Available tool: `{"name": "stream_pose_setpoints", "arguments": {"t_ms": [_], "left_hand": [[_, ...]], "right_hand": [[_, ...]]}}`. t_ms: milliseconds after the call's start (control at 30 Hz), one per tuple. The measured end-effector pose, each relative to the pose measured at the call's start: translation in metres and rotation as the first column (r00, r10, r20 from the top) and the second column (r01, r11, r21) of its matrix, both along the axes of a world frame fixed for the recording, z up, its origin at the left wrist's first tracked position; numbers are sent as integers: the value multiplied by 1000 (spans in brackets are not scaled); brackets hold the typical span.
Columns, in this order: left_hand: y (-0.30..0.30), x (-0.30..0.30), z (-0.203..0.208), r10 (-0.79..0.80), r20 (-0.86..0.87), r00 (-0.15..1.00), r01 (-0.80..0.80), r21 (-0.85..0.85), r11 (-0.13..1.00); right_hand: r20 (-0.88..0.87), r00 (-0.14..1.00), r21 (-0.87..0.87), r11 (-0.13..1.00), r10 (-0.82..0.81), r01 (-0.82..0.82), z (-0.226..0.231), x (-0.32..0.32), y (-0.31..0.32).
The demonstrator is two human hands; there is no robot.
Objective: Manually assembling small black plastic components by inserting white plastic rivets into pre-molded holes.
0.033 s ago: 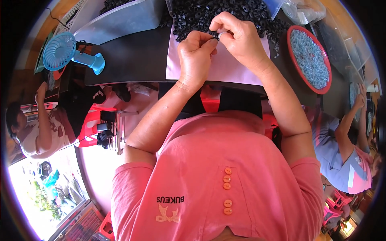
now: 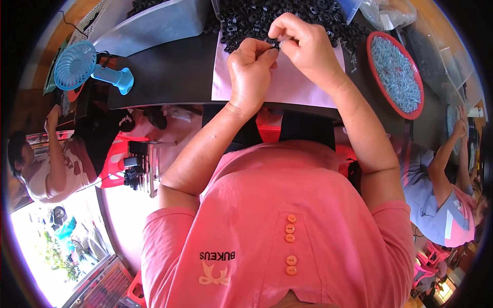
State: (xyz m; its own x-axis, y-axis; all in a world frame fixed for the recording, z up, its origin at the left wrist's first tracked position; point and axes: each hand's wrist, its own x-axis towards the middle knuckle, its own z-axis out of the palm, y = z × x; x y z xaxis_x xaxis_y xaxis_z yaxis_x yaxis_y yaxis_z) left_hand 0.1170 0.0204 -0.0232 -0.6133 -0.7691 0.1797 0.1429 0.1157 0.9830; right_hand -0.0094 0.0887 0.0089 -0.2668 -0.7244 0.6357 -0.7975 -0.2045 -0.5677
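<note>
Thumb and fingers of my left hand (image 2: 249, 72) are pinched on a small black plastic part (image 2: 276, 45), above a pale pink sheet (image 2: 300, 91). My right hand (image 2: 309, 54) meets it there, thumb and forefinger closed at the part's other side. Something small and pale shows at the right fingertips, too small to name. Just beyond both hands spreads a heap of similar black plastic parts (image 2: 246, 20), partly covering the sheet.
At right lies a red oval tray (image 2: 411, 116) of small clear bluish pieces (image 2: 394, 74). A translucent bin (image 2: 164, 32) stands far left, near a blue fan (image 2: 75, 65) on the black table (image 2: 174, 77). One person (image 2: 56, 164) sits left, another (image 2: 436, 190) right.
</note>
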Motion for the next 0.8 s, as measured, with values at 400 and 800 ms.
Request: {"name": "stream_pose_setpoints", "arguments": {"t_ms": [400,800], "left_hand": [[1,-1,3,35,-21,999,-34,40,999],[-4,6,6,83,-187,979,-39,228,973]], "right_hand": [[-341,939,-191,982,-53,-14,-5,8,-1],[-304,951,-224,974,-53,-17,-11,22,-1]]}}
